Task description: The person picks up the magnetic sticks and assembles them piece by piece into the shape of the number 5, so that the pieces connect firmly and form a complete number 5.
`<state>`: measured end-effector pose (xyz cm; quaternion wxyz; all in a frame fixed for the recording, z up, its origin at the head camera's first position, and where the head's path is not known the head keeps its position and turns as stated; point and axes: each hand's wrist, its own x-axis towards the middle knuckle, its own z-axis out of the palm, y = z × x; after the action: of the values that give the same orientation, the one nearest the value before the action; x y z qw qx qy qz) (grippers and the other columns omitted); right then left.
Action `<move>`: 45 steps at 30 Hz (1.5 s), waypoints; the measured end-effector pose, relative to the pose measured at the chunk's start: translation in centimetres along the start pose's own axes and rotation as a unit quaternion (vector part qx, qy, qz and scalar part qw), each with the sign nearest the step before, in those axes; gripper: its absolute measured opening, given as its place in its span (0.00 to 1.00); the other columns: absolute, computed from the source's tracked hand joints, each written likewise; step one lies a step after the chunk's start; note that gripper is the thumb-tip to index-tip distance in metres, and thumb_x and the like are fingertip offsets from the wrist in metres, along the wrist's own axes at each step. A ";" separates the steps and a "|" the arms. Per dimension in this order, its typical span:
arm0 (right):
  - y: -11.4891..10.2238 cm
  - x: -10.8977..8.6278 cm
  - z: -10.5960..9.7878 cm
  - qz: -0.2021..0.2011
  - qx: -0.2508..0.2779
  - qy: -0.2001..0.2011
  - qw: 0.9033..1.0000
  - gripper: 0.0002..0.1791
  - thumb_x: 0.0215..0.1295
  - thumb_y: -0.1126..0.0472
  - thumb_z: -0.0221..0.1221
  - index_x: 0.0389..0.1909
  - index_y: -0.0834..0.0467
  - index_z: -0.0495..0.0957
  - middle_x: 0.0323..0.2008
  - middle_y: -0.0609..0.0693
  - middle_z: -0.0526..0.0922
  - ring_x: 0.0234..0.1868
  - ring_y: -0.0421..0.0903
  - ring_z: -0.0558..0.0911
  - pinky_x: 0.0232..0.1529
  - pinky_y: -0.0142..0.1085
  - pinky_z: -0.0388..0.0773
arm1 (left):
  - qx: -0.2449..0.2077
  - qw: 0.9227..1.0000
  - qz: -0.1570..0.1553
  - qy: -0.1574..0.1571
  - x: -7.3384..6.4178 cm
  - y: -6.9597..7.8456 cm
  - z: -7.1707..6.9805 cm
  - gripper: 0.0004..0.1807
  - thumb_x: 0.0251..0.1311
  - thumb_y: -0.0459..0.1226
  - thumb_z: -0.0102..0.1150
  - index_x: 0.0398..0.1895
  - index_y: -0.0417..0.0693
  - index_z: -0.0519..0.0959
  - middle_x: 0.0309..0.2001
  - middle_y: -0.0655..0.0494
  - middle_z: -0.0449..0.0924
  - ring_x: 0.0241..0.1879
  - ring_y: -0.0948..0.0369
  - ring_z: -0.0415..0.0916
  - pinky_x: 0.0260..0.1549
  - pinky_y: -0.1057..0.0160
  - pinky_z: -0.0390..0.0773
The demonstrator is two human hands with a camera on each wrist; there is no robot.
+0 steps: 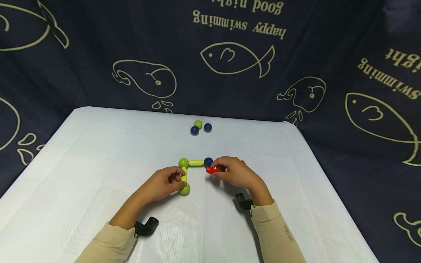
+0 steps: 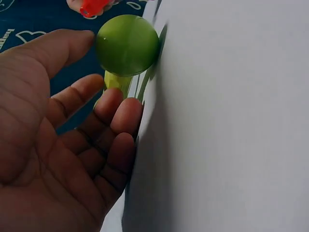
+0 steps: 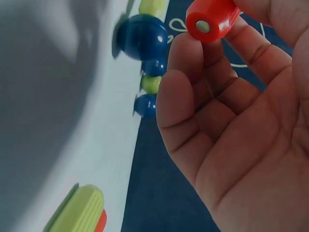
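Note:
Two yellow-green magnetic rods and three balls form an L on the white table. One rod point(image 1: 196, 163) runs between a green corner ball point(image 1: 183, 163) and a blue ball point(image 1: 208, 162). A second rod point(image 1: 184, 175) joins the corner to a nearer green ball point(image 2: 127, 45). My left hand point(image 1: 167, 180) holds this second rod, thumb by the nearer ball and fingertips along the rod. Between thumb and fingers, my right hand point(image 1: 237, 172) pinches a red magnetic rod point(image 3: 210, 20) with a silvery metal end. It is tilted, close to the blue ball; whether they touch I cannot tell.
Farther back lie a loose green ball point(image 1: 198, 124) and two blue balls, one point(image 1: 194, 130) in front and another point(image 1: 208, 127) to the right. Another yellow-green rod point(image 3: 79, 210) and a red piece point(image 1: 243, 162) lie by the right hand, mostly hidden in the head view.

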<state>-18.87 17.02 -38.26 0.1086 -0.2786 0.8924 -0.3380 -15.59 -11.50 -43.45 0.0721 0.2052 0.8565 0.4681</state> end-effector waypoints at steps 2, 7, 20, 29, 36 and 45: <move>-0.1 0.2 0.2 -0.001 0.006 -0.006 1.000 0.09 0.64 0.65 0.64 0.43 0.51 0.83 0.33 0.41 0.80 0.34 0.42 0.76 0.36 0.35 0.74 | 0.002 1.000 0.003 0.001 0.0 -0.1 0.1 0.13 0.62 0.40 0.67 0.47 0.45 0.80 0.35 0.60 0.76 0.35 0.61 0.73 0.36 0.64 0.74; -0.6 0.6 0.8 -0.002 0.001 -0.029 1.000 0.09 0.63 0.64 0.64 0.43 0.51 0.83 0.31 0.42 0.78 0.34 0.42 0.75 0.35 0.34 0.73 | 0.001 1.000 0.009 0.000 -0.1 -0.3 0.1 0.12 0.60 0.40 0.68 0.45 0.47 0.81 0.34 0.61 0.76 0.35 0.62 0.74 0.37 0.64 0.74; -1.3 1.1 1.9 0.002 -0.008 -0.083 0.997 0.05 0.64 0.61 0.66 0.39 0.49 0.82 0.29 0.40 0.78 0.31 0.41 0.74 0.34 0.34 0.72 | 0.019 0.999 0.034 -0.014 0.0 -0.2 0.2 0.13 0.55 0.39 0.72 0.43 0.50 0.82 0.33 0.62 0.76 0.36 0.61 0.74 0.37 0.64 0.75; -1.7 1.4 2.9 0.001 -0.025 -0.110 0.994 0.06 0.64 0.62 0.66 0.38 0.47 0.81 0.28 0.39 0.78 0.31 0.39 0.74 0.35 0.34 0.72 | 0.019 0.999 0.043 -0.002 -0.1 -0.3 0.3 0.11 0.56 0.38 0.72 0.41 0.48 0.83 0.34 0.62 0.77 0.35 0.64 0.74 0.37 0.64 0.75; -1.7 1.7 4.2 -0.033 -0.051 -0.123 0.990 0.04 0.65 0.63 0.65 0.37 0.51 0.81 0.28 0.39 0.76 0.28 0.36 0.72 0.33 0.32 0.70 | 0.010 0.999 0.050 0.002 -0.2 -0.2 0.4 0.11 0.56 0.38 0.72 0.41 0.48 0.83 0.33 0.62 0.77 0.34 0.64 0.74 0.36 0.64 0.76; -1.8 1.9 4.7 -0.025 -0.050 -0.115 0.992 0.03 0.65 0.63 0.65 0.35 0.52 0.80 0.29 0.38 0.77 0.30 0.36 0.73 0.36 0.31 0.72 | 0.022 0.998 0.056 0.000 -0.2 -0.4 0.4 0.11 0.57 0.38 0.71 0.41 0.48 0.83 0.33 0.62 0.77 0.34 0.64 0.74 0.36 0.64 0.75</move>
<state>-17.88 12.33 -40.61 0.1875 -0.3431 0.8826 -0.2611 -15.39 -11.43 -44.03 0.0412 0.2542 0.8537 0.4527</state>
